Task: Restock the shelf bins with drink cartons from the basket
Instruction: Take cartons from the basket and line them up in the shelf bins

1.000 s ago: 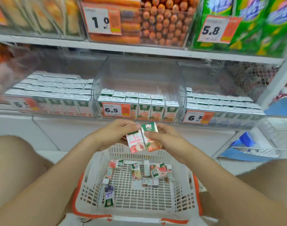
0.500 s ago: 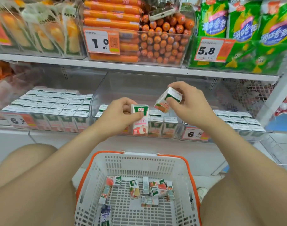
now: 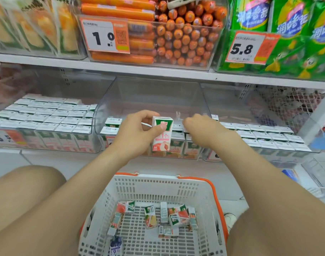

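Left hand (image 3: pixel 136 134) pinches peach carton (image 3: pixel 162 134) upright, right hand (image 3: pixel 200 130) grip hidden, possibly seating another; lower it square into middle bin (image 3: pixel 154 93).

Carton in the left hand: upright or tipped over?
Upright. The carton stands with its green top uppermost and the peach picture below, pinched by the left hand.

The raised carton (image 3: pixel 162 133) is showing a green top panel over a white and pink front with a peach picture. The basket (image 3: pixel 158 189) is wearing white slotted walls under an orange rim, while orange sausages (image 3: pixel 183 39) and green packets (image 3: pixel 294 52) are sitting behind white-and-orange price tags (image 3: pixel 105 36).
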Motion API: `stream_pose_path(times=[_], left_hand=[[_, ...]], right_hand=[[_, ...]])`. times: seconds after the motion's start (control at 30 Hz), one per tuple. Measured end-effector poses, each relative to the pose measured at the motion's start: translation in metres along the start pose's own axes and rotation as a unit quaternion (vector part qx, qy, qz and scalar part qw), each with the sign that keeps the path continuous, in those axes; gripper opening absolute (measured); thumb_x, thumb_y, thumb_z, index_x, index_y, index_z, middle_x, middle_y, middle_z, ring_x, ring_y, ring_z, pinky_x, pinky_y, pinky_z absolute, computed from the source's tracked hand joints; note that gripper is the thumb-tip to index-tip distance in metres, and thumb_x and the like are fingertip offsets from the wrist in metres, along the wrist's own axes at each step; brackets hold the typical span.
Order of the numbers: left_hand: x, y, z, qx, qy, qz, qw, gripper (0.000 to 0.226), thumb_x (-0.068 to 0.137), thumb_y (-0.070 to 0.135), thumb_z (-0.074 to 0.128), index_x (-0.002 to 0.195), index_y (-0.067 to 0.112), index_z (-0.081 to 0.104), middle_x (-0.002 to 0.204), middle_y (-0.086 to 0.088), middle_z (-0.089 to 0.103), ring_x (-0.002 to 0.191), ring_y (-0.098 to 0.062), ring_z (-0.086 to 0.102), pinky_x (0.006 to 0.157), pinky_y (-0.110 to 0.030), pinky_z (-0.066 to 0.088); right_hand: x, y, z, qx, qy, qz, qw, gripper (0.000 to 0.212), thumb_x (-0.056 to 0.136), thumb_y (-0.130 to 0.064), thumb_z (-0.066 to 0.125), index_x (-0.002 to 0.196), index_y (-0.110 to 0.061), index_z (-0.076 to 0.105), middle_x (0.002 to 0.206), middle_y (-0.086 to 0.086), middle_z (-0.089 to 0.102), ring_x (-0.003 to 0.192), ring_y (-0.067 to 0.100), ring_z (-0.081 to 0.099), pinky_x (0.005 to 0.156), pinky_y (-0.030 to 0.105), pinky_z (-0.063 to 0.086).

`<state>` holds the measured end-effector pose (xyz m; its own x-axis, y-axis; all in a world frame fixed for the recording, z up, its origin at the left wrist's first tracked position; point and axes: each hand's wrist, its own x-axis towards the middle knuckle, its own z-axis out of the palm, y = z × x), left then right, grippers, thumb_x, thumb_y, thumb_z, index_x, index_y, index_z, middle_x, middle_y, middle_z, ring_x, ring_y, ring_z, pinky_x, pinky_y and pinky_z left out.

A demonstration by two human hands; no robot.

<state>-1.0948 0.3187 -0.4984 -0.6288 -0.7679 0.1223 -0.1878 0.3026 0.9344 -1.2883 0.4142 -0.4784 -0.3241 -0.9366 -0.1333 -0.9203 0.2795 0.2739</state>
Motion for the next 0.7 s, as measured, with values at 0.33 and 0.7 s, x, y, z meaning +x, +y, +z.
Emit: stream_pose_path(times=[0.33, 0.7], left_hand=[[-0.007, 0.013, -0.057, -0.057, 0.005, 0.025, 0.998, 0.030, 0.090, 0.029, 0.082, 0.117, 0.022, 0.074, 0.105, 0.003, 0.080, 0.096, -0.014, 0.077, 0.088, -0.041, 0.064], [0.015, -0.019, -0.202, 0.121, 0.103, 0.023, 0.987, 0.032, 0.109, 0.038, 0.049, 0.104, 0.022, 0.076, 0.097, 0.003, 0.079, 0.096, -0.018, 0.074, 0.087, -0.038, 0.059]], right_hand=[[-0.030, -0.072, -0.019, 0.605, 0.174, -0.085, 0.772, 0.050, 0.098, -0.023, 0.070, 0.146, -0.024, 0.054, 0.123, -0.008, 0.071, 0.110, 0.010, 0.069, 0.093, 0.033, 0.059], [0.032, -0.176, -0.081, 0.535, 0.320, -0.090, 0.776, 0.050, 0.077, -0.034, 0.083, 0.119, -0.032, 0.056, 0.099, -0.017, 0.068, 0.090, 0.009, 0.064, 0.076, 0.029, 0.052]])
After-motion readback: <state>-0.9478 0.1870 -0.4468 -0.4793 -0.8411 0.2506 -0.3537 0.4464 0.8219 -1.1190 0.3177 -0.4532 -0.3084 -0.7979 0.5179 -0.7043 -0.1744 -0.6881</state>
